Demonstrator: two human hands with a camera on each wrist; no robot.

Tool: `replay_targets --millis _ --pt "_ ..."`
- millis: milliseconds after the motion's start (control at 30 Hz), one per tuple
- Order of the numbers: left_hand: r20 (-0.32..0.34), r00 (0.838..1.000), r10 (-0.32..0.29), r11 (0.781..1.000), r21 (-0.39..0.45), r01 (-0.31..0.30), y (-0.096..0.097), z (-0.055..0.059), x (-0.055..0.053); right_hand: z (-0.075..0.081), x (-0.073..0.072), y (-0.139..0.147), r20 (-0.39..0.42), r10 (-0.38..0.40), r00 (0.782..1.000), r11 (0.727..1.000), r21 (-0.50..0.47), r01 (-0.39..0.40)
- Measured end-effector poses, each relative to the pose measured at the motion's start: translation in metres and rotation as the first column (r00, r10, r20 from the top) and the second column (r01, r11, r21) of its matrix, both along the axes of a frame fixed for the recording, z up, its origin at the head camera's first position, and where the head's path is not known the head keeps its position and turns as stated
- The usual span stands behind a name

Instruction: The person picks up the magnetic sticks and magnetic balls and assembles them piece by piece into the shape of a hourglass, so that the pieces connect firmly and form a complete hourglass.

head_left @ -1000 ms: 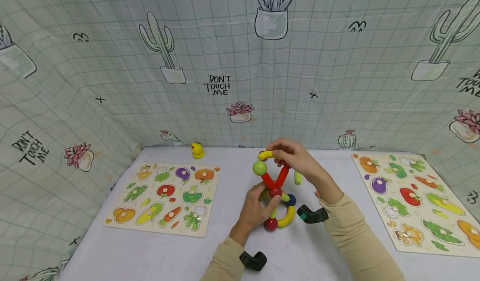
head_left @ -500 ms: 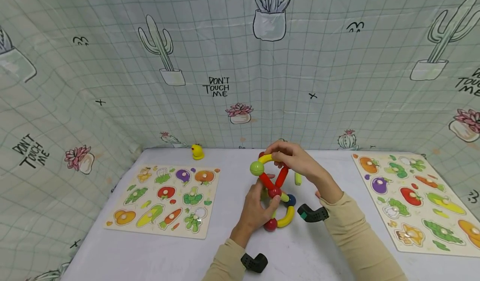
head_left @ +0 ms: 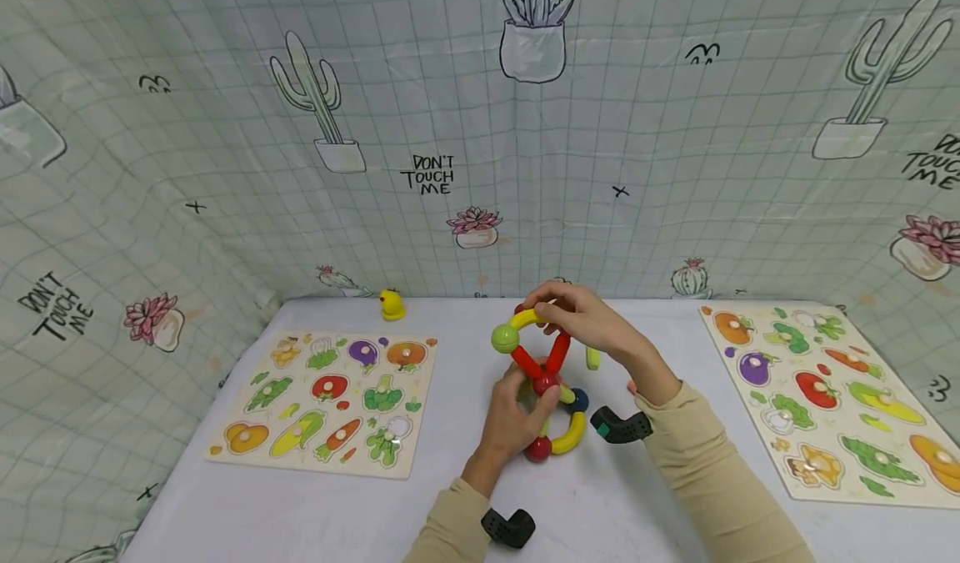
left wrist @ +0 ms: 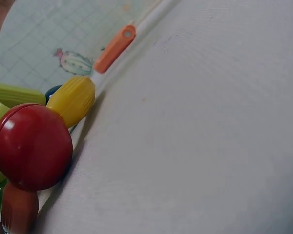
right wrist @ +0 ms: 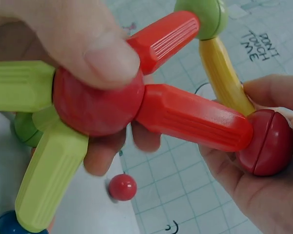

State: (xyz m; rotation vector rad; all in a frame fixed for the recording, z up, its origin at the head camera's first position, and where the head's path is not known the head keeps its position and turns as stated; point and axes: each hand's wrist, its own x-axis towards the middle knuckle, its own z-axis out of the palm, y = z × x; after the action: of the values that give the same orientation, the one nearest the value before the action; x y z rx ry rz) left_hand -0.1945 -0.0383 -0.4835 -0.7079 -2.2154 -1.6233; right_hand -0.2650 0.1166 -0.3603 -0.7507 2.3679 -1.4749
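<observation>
A toy of magnetic sticks and balls stands on the white table. My left hand (head_left: pixel 513 421) grips it round the central red ball (right wrist: pixel 100 107), thumb on top. Two red sticks (head_left: pixel 558 352) rise from that ball, one to a light-green ball (head_left: pixel 505 338), the other to a red ball (right wrist: pixel 265 142) by my right palm. My right hand (head_left: pixel 588 321) pinches a curved yellow stick (right wrist: pixel 224 75), which spans from the green ball to that red ball. Lower down are light-green sticks (right wrist: pixel 51 175), a blue ball (head_left: pixel 578 400), another curved yellow stick (head_left: pixel 570 435) and a red ball (left wrist: pixel 33 146).
Vegetable puzzle boards lie left (head_left: pixel 318 404) and right (head_left: pixel 832 404). A yellow toy duck (head_left: pixel 392 305) sits at the back. Loose pieces include a light-green stick (head_left: pixel 592 358) behind the toy, an orange stick (left wrist: pixel 115 48) and a red ball (right wrist: pixel 122 187).
The upper yellow stick's near end, seen slightly above the green ball a second ago, now meets it. My right hand has shifted slightly left with the stick; my left hand keeps its grip.
</observation>
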Motion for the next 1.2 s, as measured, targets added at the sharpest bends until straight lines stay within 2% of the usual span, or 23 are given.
replay_targets --millis 100,300,367,467,600,700,867,1033,1200 --pt "0.038 0.999 -0.019 1.0 0.024 0.018 0.001 0.001 0.002 0.001 0.001 -0.002 -0.008 -0.007 1.0 1.0 -0.001 0.007" --pt "0.064 0.998 0.005 1.0 0.021 -0.006 0.005 0.006 0.004 0.001 0.0 -0.006 -0.013 -0.031 0.999 0.999 -0.02 0.031" --pt "0.076 0.997 0.008 1.0 0.021 -0.01 0.006 0.01 0.006 0.0 0.0 -0.006 -0.006 -0.041 0.999 0.998 -0.037 0.04" --pt "0.107 0.994 0.0 1.0 0.026 -0.002 0.006 0.025 0.014 -0.001 0.0 -0.004 0.01 -0.058 0.998 0.996 -0.072 0.058" --pt "0.108 0.994 -0.003 1.0 0.022 0.001 0.005 0.02 0.012 -0.003 -0.001 0.0 0.004 -0.069 0.998 0.992 -0.104 0.069" --pt "0.076 0.997 0.002 1.0 0.016 -0.003 0.006 0.003 0.004 -0.006 -0.003 0.003 -0.02 -0.075 0.997 0.99 -0.124 0.072" --pt "0.08 0.997 -0.008 1.0 0.023 0.006 0.006 0.002 0.004 -0.017 -0.005 0.01 -0.03 -0.104 0.994 0.987 -0.127 0.099" --pt "0.115 0.993 -0.02 0.999 0.051 0.014 0.006 0.001 0.004 -0.032 -0.008 0.022 -0.025 -0.131 0.991 0.988 -0.083 0.129" --pt "0.113 0.993 -0.03 0.998 0.05 0.025 0.005 0.002 0.004 -0.049 -0.011 0.034 -0.054 -0.138 0.989 0.99 -0.049 0.135"
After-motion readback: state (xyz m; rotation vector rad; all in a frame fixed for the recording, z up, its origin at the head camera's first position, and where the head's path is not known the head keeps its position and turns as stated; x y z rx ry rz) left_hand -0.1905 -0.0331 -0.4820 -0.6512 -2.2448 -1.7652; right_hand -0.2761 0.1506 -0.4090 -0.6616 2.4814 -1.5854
